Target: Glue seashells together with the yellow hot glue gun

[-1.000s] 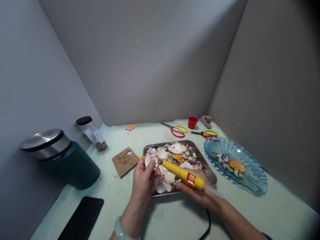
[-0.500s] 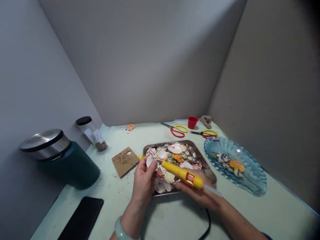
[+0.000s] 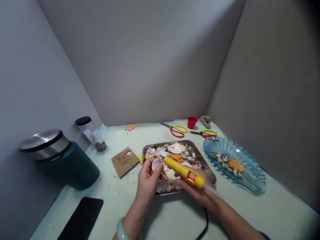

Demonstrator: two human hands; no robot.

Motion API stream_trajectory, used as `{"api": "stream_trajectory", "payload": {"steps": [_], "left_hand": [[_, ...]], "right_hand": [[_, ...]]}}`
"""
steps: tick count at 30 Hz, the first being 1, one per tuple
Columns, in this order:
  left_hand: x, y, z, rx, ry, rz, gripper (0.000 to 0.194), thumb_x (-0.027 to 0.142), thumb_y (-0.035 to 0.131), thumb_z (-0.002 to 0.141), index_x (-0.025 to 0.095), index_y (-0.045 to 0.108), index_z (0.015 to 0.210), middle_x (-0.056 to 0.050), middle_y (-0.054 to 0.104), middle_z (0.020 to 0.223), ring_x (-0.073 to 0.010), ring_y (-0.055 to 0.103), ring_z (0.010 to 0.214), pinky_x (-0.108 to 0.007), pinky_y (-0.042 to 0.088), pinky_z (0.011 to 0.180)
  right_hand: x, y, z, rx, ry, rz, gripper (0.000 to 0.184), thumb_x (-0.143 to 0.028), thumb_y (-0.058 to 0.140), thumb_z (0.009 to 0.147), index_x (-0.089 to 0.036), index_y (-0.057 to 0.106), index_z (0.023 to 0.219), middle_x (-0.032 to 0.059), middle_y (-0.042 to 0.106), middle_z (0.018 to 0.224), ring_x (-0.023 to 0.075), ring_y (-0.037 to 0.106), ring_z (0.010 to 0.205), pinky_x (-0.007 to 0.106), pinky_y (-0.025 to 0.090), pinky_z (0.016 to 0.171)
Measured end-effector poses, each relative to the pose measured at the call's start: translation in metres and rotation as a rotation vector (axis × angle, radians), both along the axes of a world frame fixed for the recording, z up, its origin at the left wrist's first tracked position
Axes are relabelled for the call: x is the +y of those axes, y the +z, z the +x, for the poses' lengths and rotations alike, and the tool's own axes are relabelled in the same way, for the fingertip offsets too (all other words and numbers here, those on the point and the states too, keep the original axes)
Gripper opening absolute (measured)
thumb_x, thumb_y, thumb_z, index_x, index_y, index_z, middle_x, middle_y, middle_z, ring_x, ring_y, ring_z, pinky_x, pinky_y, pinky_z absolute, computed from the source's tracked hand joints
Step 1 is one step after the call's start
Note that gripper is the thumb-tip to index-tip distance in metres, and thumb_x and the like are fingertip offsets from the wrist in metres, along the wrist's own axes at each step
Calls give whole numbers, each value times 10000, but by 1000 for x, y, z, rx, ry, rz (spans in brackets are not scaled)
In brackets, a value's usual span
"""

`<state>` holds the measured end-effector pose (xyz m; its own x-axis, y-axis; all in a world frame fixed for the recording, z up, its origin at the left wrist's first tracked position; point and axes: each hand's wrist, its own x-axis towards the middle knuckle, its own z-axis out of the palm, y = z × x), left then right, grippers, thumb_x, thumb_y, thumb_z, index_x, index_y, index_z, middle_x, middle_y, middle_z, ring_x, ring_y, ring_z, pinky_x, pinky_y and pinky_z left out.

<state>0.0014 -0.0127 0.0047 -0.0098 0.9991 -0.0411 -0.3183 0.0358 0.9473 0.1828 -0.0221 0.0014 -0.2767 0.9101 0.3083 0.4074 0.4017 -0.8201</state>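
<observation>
Between the thumb and fingers of my left hand [image 3: 148, 178] is a white seashell [image 3: 156, 164], held over the near left part of a metal tray [image 3: 213, 174]. My right hand [image 3: 196, 190] is wrapped around a yellow hot glue gun [image 3: 183, 171] from below. Its nozzle points up and left and lies close to the shell; whether they touch I cannot tell. A clear glue stick [image 3: 213, 191] sticks out of the gun's rear. Many mixed shells [image 3: 176, 147] fill the tray beneath both hands, some orange, some striped.
To the right is a blue glass dish [image 3: 252, 180] with shells. Scissors [image 3: 175, 128], pliers [image 3: 203, 133] and a red cup [image 3: 192, 122] lie at the back. At left are a brown board [image 3: 123, 161], a jar [image 3: 92, 135], a teal container [image 3: 72, 166] and a black phone [image 3: 81, 218].
My left hand has moved slightly right with the shell. The glue gun has shifted a little to the right too, its nozzle slightly higher, above the shell's right edge.
</observation>
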Motion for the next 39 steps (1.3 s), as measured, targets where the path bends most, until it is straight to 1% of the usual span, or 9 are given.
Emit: {"api": "stream_trajectory", "payload": {"steps": [4,7,14,18,23,29,32,36,39], "left_hand": [[0,-3,3,30,-20,22,422,500,764,713,192,522,869,17,644,506,-128,569,426,-216,478,461],[0,-5,5,36,-24,44,414,502,748,732,194,507,870,34,624,492,-114,542,407,-206,467,445],[-2,-7,9,14,-31,58,403,502,730,754,198,496,877,62,589,476,-93,499,381,-190,446,426],[-3,-6,10,6,-31,51,395,488,734,756,204,489,884,58,598,481,-97,504,384,-192,445,426],[-2,-5,11,9,-46,41,414,497,748,738,208,493,888,51,610,485,-110,518,383,-207,454,428],[-4,-5,11,13,-67,41,422,498,749,740,205,493,901,49,614,488,-113,532,393,-211,469,441],[-5,-4,11,-2,-76,36,415,486,748,746,206,490,912,48,617,492,-114,532,393,-215,472,444],[-5,-2,10,-8,-104,22,422,490,757,736,197,504,905,35,631,518,-112,546,413,-213,476,461],[-5,-1,9,4,-121,28,414,496,752,741,192,513,887,27,638,529,-110,554,422,-213,480,472]], "right_hand": [[-2,3,-12,229,-166,-150,231,-420,657,835,-196,669,887,53,715,804,238,669,736,355,555,695],[-3,0,-24,331,-149,-191,269,-421,690,804,-190,662,940,52,723,863,236,680,774,345,560,705],[0,-29,-43,448,-273,-110,251,-398,723,807,-196,666,946,44,730,876,223,690,786,307,552,685],[2,-34,-46,452,-314,-101,274,-406,718,812,-187,668,970,53,736,890,224,692,770,302,546,651],[2,-29,-45,451,-307,-131,257,-400,686,835,-189,657,980,56,736,883,227,694,757,306,548,636],[-3,-11,-44,449,-274,-175,236,-419,664,833,-214,647,948,56,736,876,244,703,815,336,571,730],[-4,-5,-45,502,-209,-245,270,-462,664,825,-221,636,945,38,729,800,235,704,762,324,574,681],[-1,-1,-45,565,-264,-284,384,-515,732,738,-201,643,941,45,710,777,234,694,708,331,571,649],[1,2,-45,614,-233,-327,415,-525,735,721,-183,647,940,29,685,732,214,674,643,343,572,647]]}}
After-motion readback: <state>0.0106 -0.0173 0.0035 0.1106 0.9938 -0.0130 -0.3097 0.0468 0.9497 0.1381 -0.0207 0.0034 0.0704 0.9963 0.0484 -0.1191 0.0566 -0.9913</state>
